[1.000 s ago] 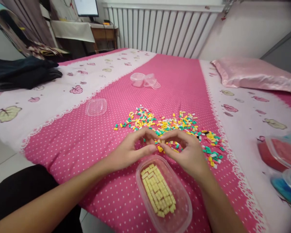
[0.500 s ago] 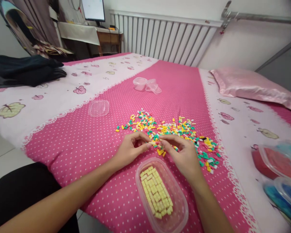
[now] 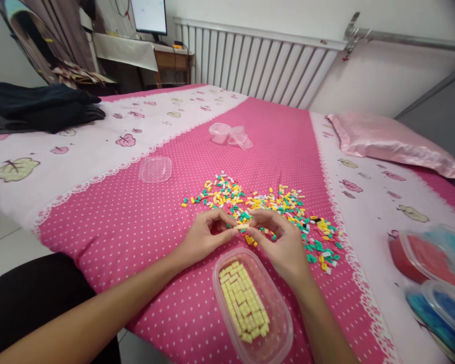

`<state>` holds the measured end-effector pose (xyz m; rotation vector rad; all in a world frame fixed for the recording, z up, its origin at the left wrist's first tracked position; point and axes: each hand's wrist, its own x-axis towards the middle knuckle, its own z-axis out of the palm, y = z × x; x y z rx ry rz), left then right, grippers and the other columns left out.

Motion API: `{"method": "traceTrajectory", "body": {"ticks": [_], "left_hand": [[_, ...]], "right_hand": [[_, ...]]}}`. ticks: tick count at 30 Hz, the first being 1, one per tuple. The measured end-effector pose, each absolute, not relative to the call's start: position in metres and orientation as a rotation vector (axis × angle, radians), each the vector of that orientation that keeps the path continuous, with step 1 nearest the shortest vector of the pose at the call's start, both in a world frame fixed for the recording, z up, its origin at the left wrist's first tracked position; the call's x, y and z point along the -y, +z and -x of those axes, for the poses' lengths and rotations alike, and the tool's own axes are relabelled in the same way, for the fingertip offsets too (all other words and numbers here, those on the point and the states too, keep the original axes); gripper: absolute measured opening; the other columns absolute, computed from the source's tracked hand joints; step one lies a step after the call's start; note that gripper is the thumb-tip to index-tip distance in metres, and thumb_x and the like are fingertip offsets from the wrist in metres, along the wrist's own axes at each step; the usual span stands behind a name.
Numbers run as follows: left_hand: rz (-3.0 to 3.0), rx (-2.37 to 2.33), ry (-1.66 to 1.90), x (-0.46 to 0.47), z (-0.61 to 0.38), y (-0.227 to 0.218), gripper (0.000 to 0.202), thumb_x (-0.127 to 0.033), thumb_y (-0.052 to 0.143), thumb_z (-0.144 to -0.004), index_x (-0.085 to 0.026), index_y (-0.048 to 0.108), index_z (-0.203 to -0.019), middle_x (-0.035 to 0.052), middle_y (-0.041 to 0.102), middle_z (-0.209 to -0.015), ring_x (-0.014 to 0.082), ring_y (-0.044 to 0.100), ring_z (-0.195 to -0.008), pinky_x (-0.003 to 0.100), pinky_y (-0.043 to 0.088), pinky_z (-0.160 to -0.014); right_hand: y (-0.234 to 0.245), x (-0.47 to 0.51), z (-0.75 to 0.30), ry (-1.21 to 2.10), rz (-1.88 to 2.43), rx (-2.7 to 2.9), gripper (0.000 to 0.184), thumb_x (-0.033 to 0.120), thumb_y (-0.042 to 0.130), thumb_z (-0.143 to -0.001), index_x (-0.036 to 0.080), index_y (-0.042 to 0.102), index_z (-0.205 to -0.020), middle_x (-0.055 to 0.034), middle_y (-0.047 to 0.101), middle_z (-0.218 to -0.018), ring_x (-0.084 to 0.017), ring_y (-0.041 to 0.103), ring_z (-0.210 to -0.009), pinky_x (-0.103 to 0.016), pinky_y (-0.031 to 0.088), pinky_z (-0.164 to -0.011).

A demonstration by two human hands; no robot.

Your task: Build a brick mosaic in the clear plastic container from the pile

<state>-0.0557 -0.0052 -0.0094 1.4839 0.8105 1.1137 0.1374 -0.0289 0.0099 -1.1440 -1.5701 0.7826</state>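
Between the fingertips of both hands is a small pale yellow toy brick piece (image 3: 241,227); whether it is one brick or more joined I cannot tell. My left hand (image 3: 208,231) pinches its left end, and my right hand (image 3: 278,236) grips the right end. Just beyond the fingers spreads a loose pile of tiny toy bricks (image 3: 265,202) in yellow, green, white, red and a little black. Nearer me, below the hands, stands a clear plastic container (image 3: 278,308). Inside it lies a pale yellow brick block (image 3: 244,303) of rows fitted together.
An upturned clear lid or tub (image 3: 155,169) lies to the left, and clear small tubs (image 3: 220,132) sit farther back. Tubs with red (image 3: 428,258) and blue (image 3: 440,308) contents stand at right. A pink pillow (image 3: 394,144) and dark clothes (image 3: 38,107) rest on the bed.
My right hand has moved slightly left and its fingertips have met the pale yellow piece held by my left hand. The two hands are now joined through it.
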Motion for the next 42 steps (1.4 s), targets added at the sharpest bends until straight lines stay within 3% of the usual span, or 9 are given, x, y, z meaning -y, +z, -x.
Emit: {"method": "traceTrajectory", "body": {"ticks": [4, 11, 22, 27, 32, 42], "left_hand": [[-1.482, -0.82, 1.114, 0.0066, 0.0554, -0.008, 0.032, -0.043, 0.08, -0.08, -0.015, 0.066, -0.084, 0.0049, 0.069, -0.078, 0.0135, 0.061, -0.068, 0.026, 0.048, -0.064], [-1.469, -0.808, 1.148, 0.0069, 0.0552, -0.0084, 0.032, -0.043, 0.081, -0.078, -0.015, 0.067, -0.08, 0.0045, 0.068, -0.078, 0.0145, 0.064, -0.072, 0.028, 0.05, -0.068], [-1.512, -0.791, 1.218, 0.0064, 0.0557, -0.0115, 0.018, -0.028, 0.078, -0.08, -0.015, 0.067, -0.078, 0.0049, 0.07, -0.08, 0.0147, 0.066, -0.072, 0.027, 0.051, -0.067], [-1.585, -0.781, 1.281, 0.0079, 0.0555, -0.0124, 0.013, -0.025, 0.076, -0.082, -0.016, 0.066, -0.08, 0.0045, 0.069, -0.084, 0.0155, 0.066, -0.079, 0.029, 0.052, -0.075], [-1.662, -0.793, 1.306, 0.01, 0.0555, -0.0095, 0.011, -0.023, 0.075, -0.084, -0.016, 0.066, -0.082, 0.004, 0.07, -0.083, 0.0143, 0.065, -0.078, 0.028, 0.051, -0.073], [-1.738, -0.811, 1.282, 0.0118, 0.0558, -0.0069, 0.011, -0.026, 0.074, -0.086, -0.016, 0.069, -0.084, 0.0053, 0.072, -0.084, 0.015, 0.067, -0.079, 0.028, 0.053, -0.072]], "right_hand": [[0.0104, 0.0303, -0.1372, 0.75, 1.124, 1.579, 0.039, 0.025, 0.072, -0.086, 0.031, 0.061, -0.123, 0.001, 0.073, -0.09, -0.019, 0.072, -0.088, -0.039, 0.056, -0.09], [0.0113, 0.0317, -0.1351, 0.721, 1.096, 1.608, 0.036, 0.024, 0.072, -0.087, 0.032, 0.06, -0.12, 0.0017, 0.073, -0.09, -0.019, 0.071, -0.089, -0.039, 0.055, -0.09], [0.008, 0.0314, -0.1337, 0.686, 1.071, 1.637, 0.035, 0.019, 0.071, -0.087, 0.032, 0.059, -0.118, 0.0031, 0.07, -0.091, -0.016, 0.071, -0.09, -0.036, 0.055, -0.09], [0.0091, 0.0319, -0.1346, 0.639, 1.077, 1.686, 0.026, 0.018, 0.068, -0.088, 0.029, 0.064, -0.111, 0.002, 0.071, -0.093, -0.016, 0.07, -0.089, -0.033, 0.055, -0.087], [0.0131, 0.0327, -0.1377, 0.57, 1.107, 1.768, 0.014, 0.014, 0.068, -0.085, 0.026, 0.071, -0.092, 0.0011, 0.075, -0.091, -0.016, 0.07, -0.087, -0.03, 0.053, -0.082], [0.0147, 0.033, -0.1398, 0.567, 1.101, 1.82, 0.013, 0.014, 0.069, -0.082, 0.025, 0.072, -0.09, 0.0015, 0.075, -0.089, -0.015, 0.07, -0.084, -0.028, 0.053, -0.079]]}}
